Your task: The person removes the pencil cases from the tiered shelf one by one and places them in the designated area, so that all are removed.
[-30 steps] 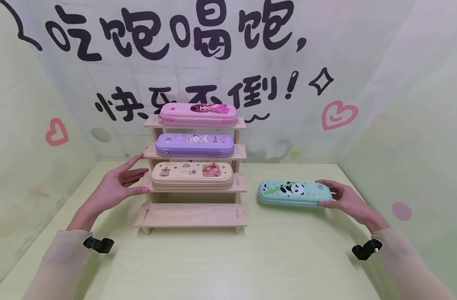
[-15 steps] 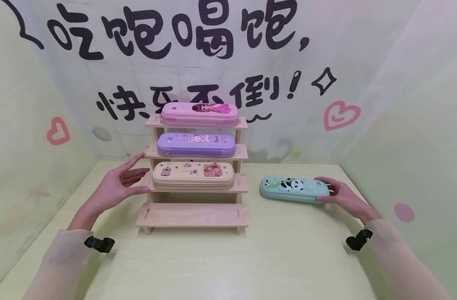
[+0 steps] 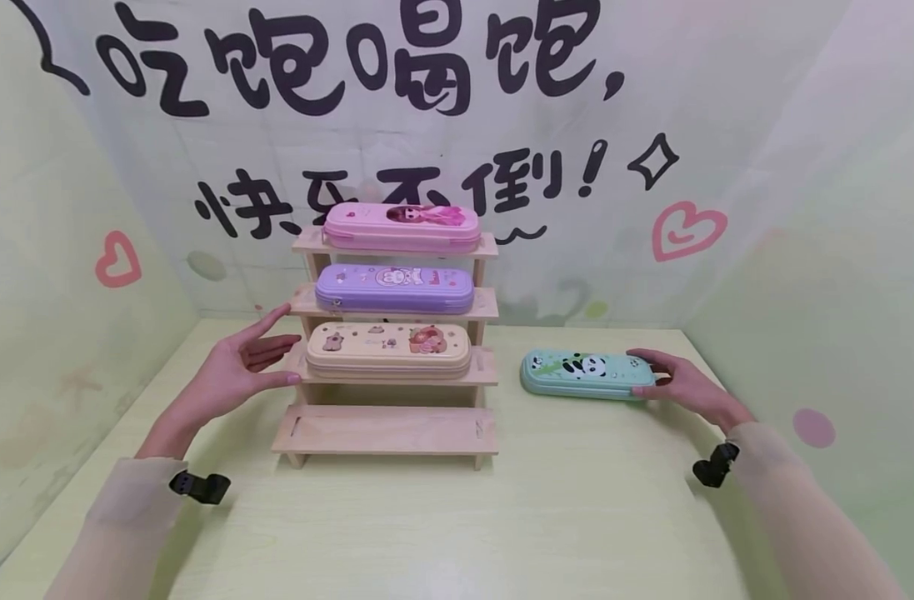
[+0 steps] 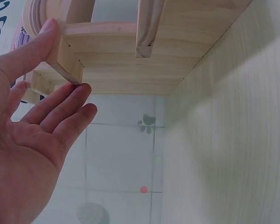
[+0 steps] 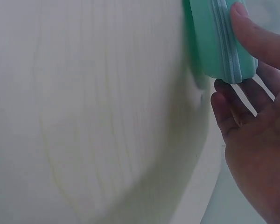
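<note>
Head view: mint-green panda pencil case (image 3: 580, 376) sits right of the four-tier wooden shelf (image 3: 389, 432), apart from it; contact with the table (image 3: 457, 525) cannot be told. Right hand (image 3: 687, 387) clamped on the case's right end, thumb on the near side, fingers behind. Left hand (image 3: 227, 375) well apart from that case, at the shelf's left side, fingers mostly extended, thumb and fingertips against the wood. Between the hands, on the upper three tiers: pink case (image 3: 402, 229), purple case (image 3: 393, 290), cream case (image 3: 385, 352), top downward.
</note>
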Demonstrator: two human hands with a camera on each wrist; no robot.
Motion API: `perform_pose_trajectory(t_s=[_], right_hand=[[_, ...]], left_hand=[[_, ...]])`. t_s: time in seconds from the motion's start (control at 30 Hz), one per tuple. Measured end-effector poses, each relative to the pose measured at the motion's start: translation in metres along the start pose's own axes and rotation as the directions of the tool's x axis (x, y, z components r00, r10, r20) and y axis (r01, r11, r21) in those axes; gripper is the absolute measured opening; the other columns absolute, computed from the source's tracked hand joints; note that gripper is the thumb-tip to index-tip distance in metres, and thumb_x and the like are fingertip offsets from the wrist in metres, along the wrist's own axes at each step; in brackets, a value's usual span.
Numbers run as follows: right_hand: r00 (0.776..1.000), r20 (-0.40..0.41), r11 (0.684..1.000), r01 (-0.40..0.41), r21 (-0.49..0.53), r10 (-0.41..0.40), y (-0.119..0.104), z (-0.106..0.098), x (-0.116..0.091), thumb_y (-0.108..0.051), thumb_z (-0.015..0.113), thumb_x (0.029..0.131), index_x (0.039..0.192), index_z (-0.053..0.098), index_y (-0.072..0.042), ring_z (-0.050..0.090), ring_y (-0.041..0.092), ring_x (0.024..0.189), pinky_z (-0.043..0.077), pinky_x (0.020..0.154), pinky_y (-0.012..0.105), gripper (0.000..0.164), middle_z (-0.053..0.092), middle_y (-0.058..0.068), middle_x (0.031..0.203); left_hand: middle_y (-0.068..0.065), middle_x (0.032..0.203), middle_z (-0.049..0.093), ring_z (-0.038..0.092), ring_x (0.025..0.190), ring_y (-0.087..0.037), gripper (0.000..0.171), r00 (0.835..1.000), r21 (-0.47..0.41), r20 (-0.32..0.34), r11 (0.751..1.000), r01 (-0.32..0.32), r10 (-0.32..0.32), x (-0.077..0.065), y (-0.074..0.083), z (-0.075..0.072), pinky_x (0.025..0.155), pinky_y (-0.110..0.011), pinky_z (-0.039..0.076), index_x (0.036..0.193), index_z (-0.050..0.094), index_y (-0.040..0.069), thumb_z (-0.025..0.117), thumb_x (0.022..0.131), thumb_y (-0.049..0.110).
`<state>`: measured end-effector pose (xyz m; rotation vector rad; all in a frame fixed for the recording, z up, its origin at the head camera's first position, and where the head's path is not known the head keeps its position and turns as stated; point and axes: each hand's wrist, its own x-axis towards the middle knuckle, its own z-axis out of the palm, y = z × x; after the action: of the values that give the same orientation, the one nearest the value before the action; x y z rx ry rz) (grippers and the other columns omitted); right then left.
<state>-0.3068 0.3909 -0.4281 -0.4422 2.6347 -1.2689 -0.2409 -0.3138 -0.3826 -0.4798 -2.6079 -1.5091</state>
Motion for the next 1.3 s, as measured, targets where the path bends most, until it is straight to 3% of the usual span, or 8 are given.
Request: perform_pose_trajectory(t_s=[0.37,0.8,1.03,1.3], right_hand=[[1.0,-0.008,1.0,-0.007,-0.008,0.007,0.005,0.001,0.007,-0.016,0.079,0.097,0.161,0.038,-0.001,0.053,0.039,0.125,0.05,0.089,0.018,0.078,0.049,0.027,0.149],[0.998,-0.045,0.999,-0.032,-0.008,0.032,0.011,0.0,0.016,-0.018,0.076,0.099,0.163,0.034,-0.002,0.049,0.038,0.127,0.045,0.091,0.019,0.078,0.048,0.025,0.149],[0.997,-0.052,0.998,-0.058,0.012,0.058,0.008,0.0,0.021,-0.018,0.075,0.1,0.164,0.032,-0.003,0.046,0.037,0.129,0.043,0.096,0.027,0.078,0.045,0.025,0.151],[0.996,-0.047,0.997,-0.067,0.042,0.069,0.006,0.003,0.027,-0.013,0.073,0.1,0.164,0.03,-0.001,0.042,0.043,0.134,0.039,0.106,0.048,0.078,0.041,0.029,0.154]], left_hand=[[-0.026,0.147,0.058,0.055,0.135,-0.045,0.102,1.0,-0.006,0.001,1.0,-0.015,0.015,0.001,0.002,0.0,0.097,-0.021,0.054,0.168,0.03,0.035,0.089,0.088,0.015],[-0.027,0.147,0.057,0.055,0.135,-0.046,0.102,1.0,-0.005,-0.001,1.0,-0.014,0.014,0.001,0.0,0.001,0.095,-0.015,0.052,0.168,0.029,0.036,0.089,0.088,0.016],[-0.027,0.146,0.058,0.055,0.135,-0.046,0.102,1.0,-0.002,-0.008,1.0,-0.016,0.016,0.0,-0.001,0.001,0.095,-0.015,0.052,0.168,0.029,0.035,0.089,0.088,0.015],[-0.027,0.145,0.058,0.055,0.135,-0.046,0.101,1.0,-0.009,-0.008,1.0,-0.021,0.021,0.0,-0.001,0.002,0.096,-0.016,0.053,0.168,0.03,0.034,0.089,0.088,0.014]])
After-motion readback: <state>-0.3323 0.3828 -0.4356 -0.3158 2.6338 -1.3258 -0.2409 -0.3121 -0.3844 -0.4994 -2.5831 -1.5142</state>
